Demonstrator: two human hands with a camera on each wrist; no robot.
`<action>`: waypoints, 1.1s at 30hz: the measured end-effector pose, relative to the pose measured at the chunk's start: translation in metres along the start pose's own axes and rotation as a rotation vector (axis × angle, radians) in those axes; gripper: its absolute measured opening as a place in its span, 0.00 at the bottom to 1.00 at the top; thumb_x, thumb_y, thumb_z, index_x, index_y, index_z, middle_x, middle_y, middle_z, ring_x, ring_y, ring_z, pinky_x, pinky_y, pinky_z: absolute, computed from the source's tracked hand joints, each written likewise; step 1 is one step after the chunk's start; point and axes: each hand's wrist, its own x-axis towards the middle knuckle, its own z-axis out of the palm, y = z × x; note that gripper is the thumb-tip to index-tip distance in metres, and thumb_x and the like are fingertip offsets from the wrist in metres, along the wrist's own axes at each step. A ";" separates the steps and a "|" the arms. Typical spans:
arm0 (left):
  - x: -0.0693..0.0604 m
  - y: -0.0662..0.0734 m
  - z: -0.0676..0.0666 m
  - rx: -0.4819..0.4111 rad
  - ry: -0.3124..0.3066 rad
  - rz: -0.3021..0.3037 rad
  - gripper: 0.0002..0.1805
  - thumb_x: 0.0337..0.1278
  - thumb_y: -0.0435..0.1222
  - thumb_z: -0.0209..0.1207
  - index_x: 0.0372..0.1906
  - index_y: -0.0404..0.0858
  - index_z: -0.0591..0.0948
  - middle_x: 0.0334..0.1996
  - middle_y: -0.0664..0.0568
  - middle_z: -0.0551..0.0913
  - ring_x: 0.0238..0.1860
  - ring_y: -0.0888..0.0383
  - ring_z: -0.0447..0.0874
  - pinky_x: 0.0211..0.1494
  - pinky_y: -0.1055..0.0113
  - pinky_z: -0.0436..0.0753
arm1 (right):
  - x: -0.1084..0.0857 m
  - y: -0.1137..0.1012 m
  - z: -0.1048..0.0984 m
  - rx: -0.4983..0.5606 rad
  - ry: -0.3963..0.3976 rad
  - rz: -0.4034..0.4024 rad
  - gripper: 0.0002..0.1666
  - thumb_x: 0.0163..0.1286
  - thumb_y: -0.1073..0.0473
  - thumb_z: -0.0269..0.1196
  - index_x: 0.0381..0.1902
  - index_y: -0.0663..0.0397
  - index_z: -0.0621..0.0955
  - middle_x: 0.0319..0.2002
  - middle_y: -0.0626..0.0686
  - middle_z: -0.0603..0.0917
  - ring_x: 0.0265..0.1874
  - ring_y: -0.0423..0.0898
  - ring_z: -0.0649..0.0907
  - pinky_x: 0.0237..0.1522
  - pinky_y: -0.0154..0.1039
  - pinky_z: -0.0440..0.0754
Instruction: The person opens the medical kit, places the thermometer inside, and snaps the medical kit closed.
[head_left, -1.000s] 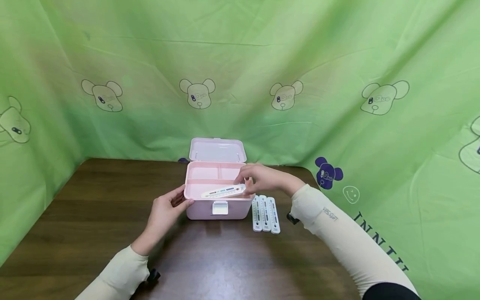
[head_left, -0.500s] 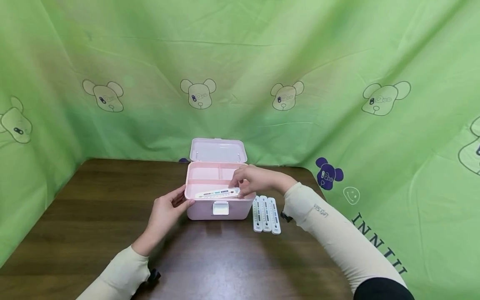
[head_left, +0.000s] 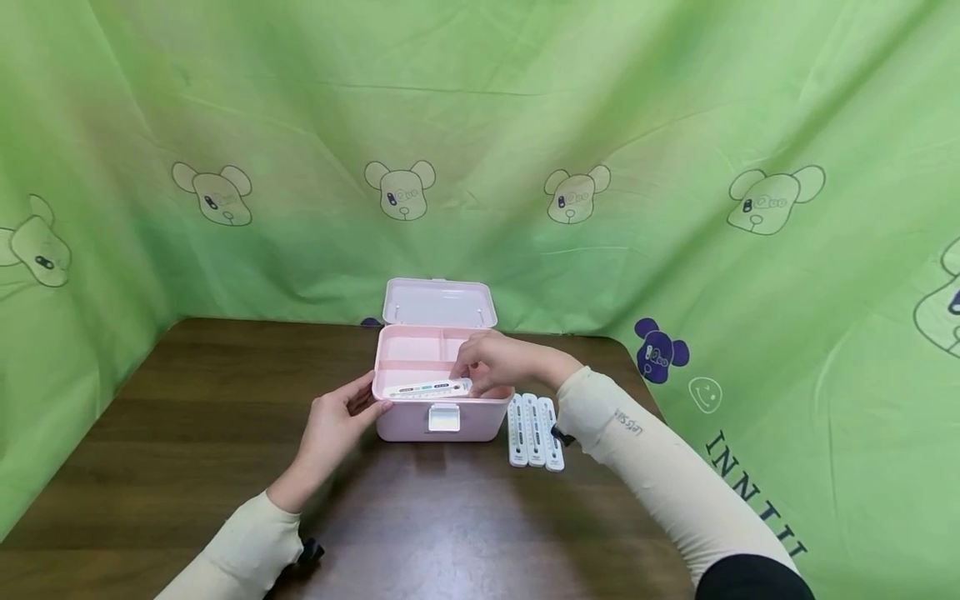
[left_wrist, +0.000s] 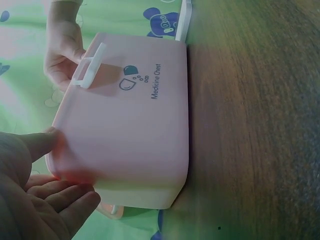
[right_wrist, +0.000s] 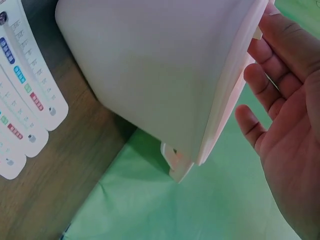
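Note:
A pink medicine box [head_left: 405, 422] stands on the table with its lid [head_left: 439, 303] raised behind it. In the left wrist view its front reads "Medicine Chest". My left hand [head_left: 330, 429] holds the near left corner, thumb at the front rim and fingers along the side. Over the tray's right part, my right hand [head_left: 506, 360] pinches one end of a white strip thermometer [head_left: 427, 389]. That thermometer lies in the long front compartment, its left end near the left wall. In the right wrist view, the right hand's [right_wrist: 290, 95] fingertips are partly hidden by the box.
Several similar thermometers [head_left: 536, 431] lie side by side on the wooden table [head_left: 247, 375], just right of the box. Two smaller tray compartments [head_left: 412, 343] are at the back. A green printed cloth [head_left: 480, 108] hangs behind and beside the table.
My right hand has moved left and slightly lower, carrying the thermometer leftward and down into the front compartment. The left hand keeps its place on the box corner.

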 end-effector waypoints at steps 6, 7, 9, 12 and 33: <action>0.001 -0.001 0.001 0.005 0.000 -0.003 0.33 0.58 0.41 0.74 0.67 0.36 0.79 0.58 0.43 0.85 0.56 0.50 0.87 0.54 0.62 0.88 | 0.002 -0.005 0.002 0.011 0.008 0.030 0.18 0.59 0.57 0.76 0.48 0.43 0.88 0.37 0.35 0.83 0.46 0.42 0.76 0.62 0.44 0.69; 0.001 0.000 0.001 0.005 -0.001 -0.002 0.33 0.58 0.41 0.73 0.67 0.35 0.79 0.58 0.42 0.85 0.56 0.50 0.87 0.54 0.62 0.88 | 0.003 -0.005 0.003 0.016 0.008 0.033 0.18 0.59 0.57 0.76 0.48 0.43 0.88 0.38 0.35 0.83 0.47 0.41 0.76 0.62 0.44 0.68; 0.001 0.000 0.001 0.005 0.002 -0.001 0.32 0.58 0.41 0.73 0.67 0.35 0.79 0.57 0.42 0.86 0.56 0.50 0.87 0.53 0.61 0.88 | 0.004 -0.005 0.003 0.011 0.007 0.031 0.18 0.59 0.57 0.76 0.49 0.43 0.88 0.38 0.35 0.84 0.47 0.41 0.76 0.63 0.45 0.68; 0.001 0.001 0.000 -0.003 0.003 0.007 0.32 0.58 0.40 0.73 0.67 0.35 0.79 0.57 0.42 0.86 0.56 0.50 0.87 0.54 0.61 0.88 | 0.004 -0.005 0.004 -0.015 0.010 0.010 0.18 0.60 0.57 0.75 0.49 0.43 0.88 0.38 0.35 0.84 0.47 0.43 0.77 0.63 0.45 0.67; 0.000 0.001 0.000 0.022 0.002 -0.004 0.33 0.58 0.40 0.73 0.68 0.35 0.78 0.58 0.42 0.85 0.55 0.51 0.88 0.53 0.61 0.88 | -0.002 -0.007 0.016 -0.061 0.044 -0.090 0.16 0.65 0.63 0.71 0.50 0.48 0.88 0.38 0.42 0.85 0.42 0.44 0.79 0.50 0.39 0.71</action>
